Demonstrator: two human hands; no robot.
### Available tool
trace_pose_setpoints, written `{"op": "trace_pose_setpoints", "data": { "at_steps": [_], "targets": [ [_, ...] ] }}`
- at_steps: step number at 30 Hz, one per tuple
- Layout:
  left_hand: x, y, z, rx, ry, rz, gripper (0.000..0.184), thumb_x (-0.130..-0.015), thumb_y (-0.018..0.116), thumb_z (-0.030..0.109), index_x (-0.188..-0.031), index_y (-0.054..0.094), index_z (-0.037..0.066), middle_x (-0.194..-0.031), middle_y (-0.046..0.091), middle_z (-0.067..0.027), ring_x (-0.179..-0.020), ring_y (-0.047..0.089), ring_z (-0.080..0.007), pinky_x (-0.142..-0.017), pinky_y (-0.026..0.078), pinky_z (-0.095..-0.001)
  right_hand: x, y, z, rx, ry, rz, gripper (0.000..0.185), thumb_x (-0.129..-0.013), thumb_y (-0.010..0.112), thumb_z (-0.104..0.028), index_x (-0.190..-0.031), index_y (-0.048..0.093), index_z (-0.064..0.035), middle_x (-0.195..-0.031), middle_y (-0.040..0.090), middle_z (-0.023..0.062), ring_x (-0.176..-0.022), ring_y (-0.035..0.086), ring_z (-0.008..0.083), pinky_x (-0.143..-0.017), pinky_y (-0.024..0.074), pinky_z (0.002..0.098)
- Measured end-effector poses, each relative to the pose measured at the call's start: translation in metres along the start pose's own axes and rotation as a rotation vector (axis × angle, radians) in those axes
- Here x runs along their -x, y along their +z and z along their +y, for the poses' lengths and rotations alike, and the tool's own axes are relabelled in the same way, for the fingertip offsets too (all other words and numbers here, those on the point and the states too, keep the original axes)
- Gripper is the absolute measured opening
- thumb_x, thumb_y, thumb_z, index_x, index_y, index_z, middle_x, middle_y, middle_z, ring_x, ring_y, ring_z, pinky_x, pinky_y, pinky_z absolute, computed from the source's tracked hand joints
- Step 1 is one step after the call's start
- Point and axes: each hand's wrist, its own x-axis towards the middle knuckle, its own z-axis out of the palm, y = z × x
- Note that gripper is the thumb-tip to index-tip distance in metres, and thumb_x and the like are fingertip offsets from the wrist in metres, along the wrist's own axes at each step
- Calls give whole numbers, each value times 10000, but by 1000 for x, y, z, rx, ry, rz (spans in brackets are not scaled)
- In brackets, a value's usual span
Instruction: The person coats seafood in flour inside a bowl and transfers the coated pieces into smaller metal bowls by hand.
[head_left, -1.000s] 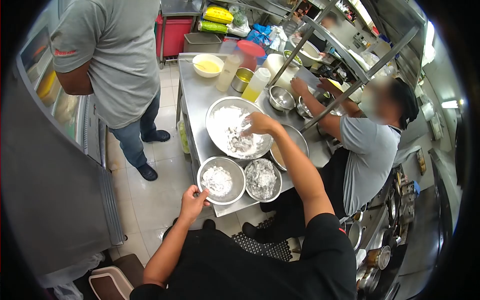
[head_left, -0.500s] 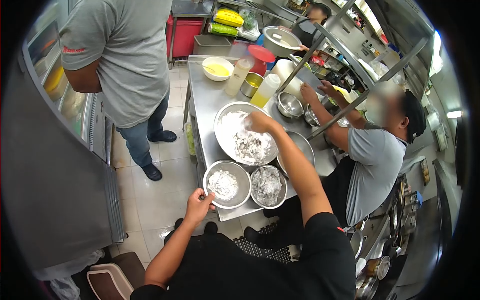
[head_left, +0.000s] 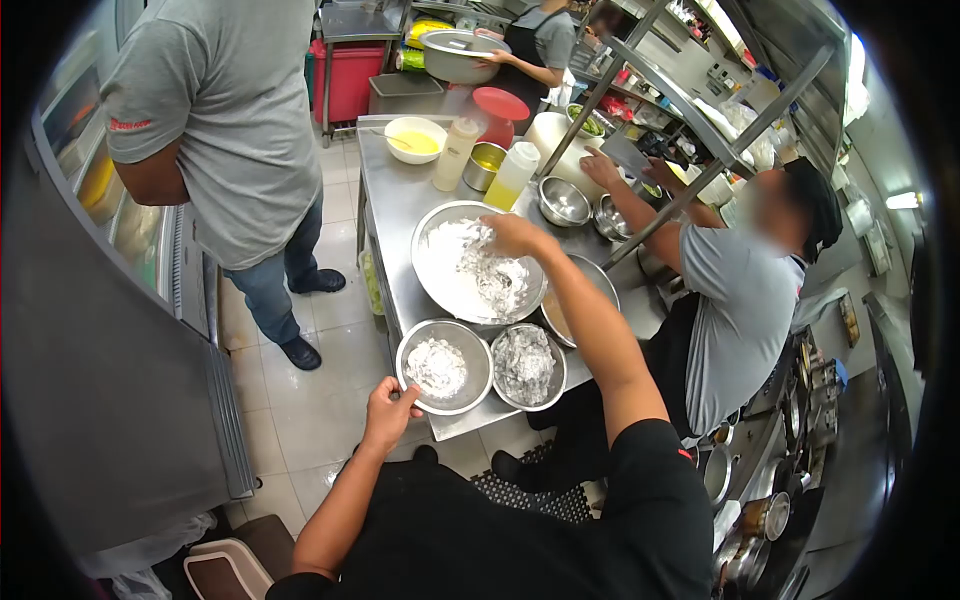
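My left hand grips the rim of a metal bowl at the table's near edge, thumb over the lip. Flour-coated pieces lie inside it. Over the large metal bowl is my right hand, its fingers down at the white flour. Those fingers are smeared and dusted, so their closure is unclear. Coated lumps sit in the flour below that hand. A smaller bowl beside the left one holds a heap of greyish, floured food.
On the steel table stand a bowl of yellow liquid, squeeze bottles, a small pot and a metal bowl. A co-worker works at the right. Another person stands left. Someone behind carries a large pot.
My right hand has shifted slightly within the large bowl, over the flour. My left hand keeps the bowl's rim. The person behind has moved left with the large pot.
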Motion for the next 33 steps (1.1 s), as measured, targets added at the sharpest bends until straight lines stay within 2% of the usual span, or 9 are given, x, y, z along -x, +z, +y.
{"op": "trace_pose_setpoints", "data": {
  "at_steps": [4,8,13,16,21,23,27,29,33],
  "targets": [
    [-1,-1,0,-1,6,-9,144,-896,629,111,-849,533,15,-846,580,-55,-646,591,-90,-542,514,-216,19,-36,-31,-71,228,72,529,-729,762,-310,-1113,631,30,-1006,654,262,-950,639,380,-849,497,403],
    [-2,-1,0,1,4,-9,134,-899,629,116,-872,539,20,-846,589,-50,-641,576,-80,-536,500,-213,18,-6,-11,-148,285,166,512,-700,774,-275,-1093,635,21,-970,662,252,-945,642,364,-829,501,418],
    [-3,-2,-1,16,3,-14,134,-899,631,116,-875,536,24,-850,594,-51,-644,577,-80,-539,500,-213,40,-25,-33,-666,372,334,465,-662,748,-98,-1099,631,11,-980,680,202,-916,658,265,-801,505,361],
    [-3,-2,-3,16,-2,-17,136,-902,629,116,-873,533,25,-847,595,-52,-644,577,-79,-539,500,-213,37,-10,-16,-851,192,192,559,-634,780,-82,-1149,594,31,-1023,672,188,-931,642,256,-822,495,350],
    [-3,-1,-4,28,23,-9,163,-898,636,132,-852,531,16,-828,591,-51,-620,581,-85,-539,510,-215,56,-3,-17,-396,246,83,655,-592,850,-185,-1136,577,57,-1068,656,216,-1019,622,289,-911,463,351],
    [-3,-1,-4,23,20,-10,162,-899,634,129,-852,529,16,-829,591,-52,-623,582,-85,-540,511,-215,59,12,-18,-95,298,-276,721,-551,871,-258,-1124,570,59,-1070,639,254,-1049,614,335,-924,463,378],
    [-3,0,-4,16,39,1,162,-899,633,126,-850,527,14,-831,588,-53,-643,588,-87,-544,512,-214,50,73,-16,-7,350,-147,761,-514,867,-245,-1125,542,69,-1044,642,257,-1020,620,361,-894,491,404],
    [-2,-2,-3,17,24,-1,148,-901,630,119,-863,528,19,-841,588,-52,-649,583,-81,-542,508,-212,33,86,11,-12,261,15,635,-544,836,-238,-1045,582,58,-963,657,251,-953,636,380,-863,505,417],
    [-1,0,-4,29,14,-5,144,-905,629,121,-876,528,22,-850,589,-51,-649,580,-76,-541,502,-211,34,23,-3,-192,173,48,509,-603,797,-255,-997,659,36,-971,658,254,-923,642,372,-828,508,416]
  ]
}}
